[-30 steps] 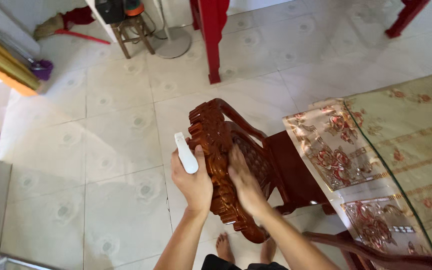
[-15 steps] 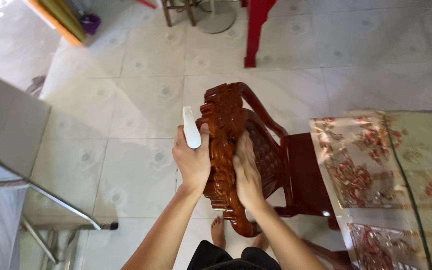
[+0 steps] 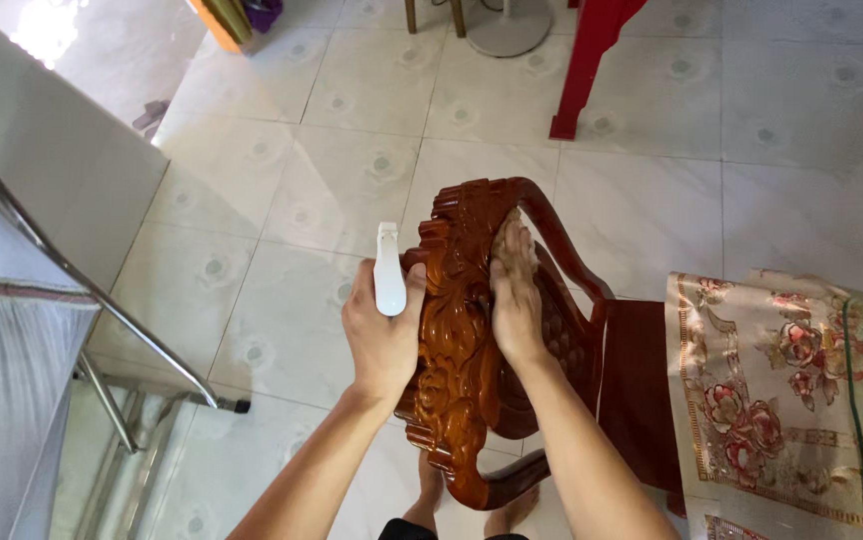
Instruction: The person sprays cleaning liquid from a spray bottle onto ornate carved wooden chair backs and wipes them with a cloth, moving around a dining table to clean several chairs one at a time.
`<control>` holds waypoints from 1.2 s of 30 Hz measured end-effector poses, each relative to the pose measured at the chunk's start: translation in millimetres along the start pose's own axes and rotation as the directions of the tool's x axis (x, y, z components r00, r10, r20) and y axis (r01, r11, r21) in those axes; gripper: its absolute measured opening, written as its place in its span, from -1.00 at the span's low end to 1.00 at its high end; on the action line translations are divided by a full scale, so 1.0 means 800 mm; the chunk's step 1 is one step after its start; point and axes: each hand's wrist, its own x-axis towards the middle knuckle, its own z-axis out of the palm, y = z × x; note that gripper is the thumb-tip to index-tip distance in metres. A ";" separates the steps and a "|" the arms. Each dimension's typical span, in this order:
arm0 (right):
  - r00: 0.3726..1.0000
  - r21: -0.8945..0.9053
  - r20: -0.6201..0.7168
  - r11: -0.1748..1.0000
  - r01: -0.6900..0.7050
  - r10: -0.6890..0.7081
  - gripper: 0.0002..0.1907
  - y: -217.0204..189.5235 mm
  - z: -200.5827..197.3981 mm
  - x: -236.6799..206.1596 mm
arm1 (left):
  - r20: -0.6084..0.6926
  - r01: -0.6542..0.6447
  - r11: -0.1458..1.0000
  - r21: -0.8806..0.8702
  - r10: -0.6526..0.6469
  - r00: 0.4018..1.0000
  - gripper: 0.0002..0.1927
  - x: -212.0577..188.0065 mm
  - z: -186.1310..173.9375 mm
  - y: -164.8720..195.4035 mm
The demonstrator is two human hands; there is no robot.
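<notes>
Both hands rest on the carved back of a reddish-brown wooden chair [image 3: 457, 330], seen from above. The left hand [image 3: 384, 335] is wrapped around a white spray bottle [image 3: 389, 272] whose top sticks up past the fingers, its knuckles against the chair's back. The right hand [image 3: 515, 290] lies flat along the top rail, fingers together. The chair stands on pale floor tiles [image 3: 282, 210], beside a tabletop [image 3: 802, 390] covered in a floral cloth.

Glossy carved wooden chair [image 3: 457, 330]; smooth white plastic bottle [image 3: 389, 272].
</notes>
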 end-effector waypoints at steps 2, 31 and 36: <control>0.985 0.096 0.009 0.981 0.169 -0.171 -0.17 0.002 -0.002 -0.034 | 0.010 0.009 1.000 -0.006 -0.009 1.000 -0.71 0.000 -0.001 0.001; 0.948 0.024 0.059 0.950 0.313 -0.314 -0.26 -0.118 -0.034 -0.031 | -0.037 -0.093 0.996 0.013 0.094 0.995 -0.67 0.010 -0.028 0.057; 0.949 0.012 0.127 0.957 0.291 -0.290 -0.28 -0.144 -0.043 -0.055 | -0.028 -0.069 0.998 0.013 0.069 0.997 -0.68 0.016 -0.036 0.076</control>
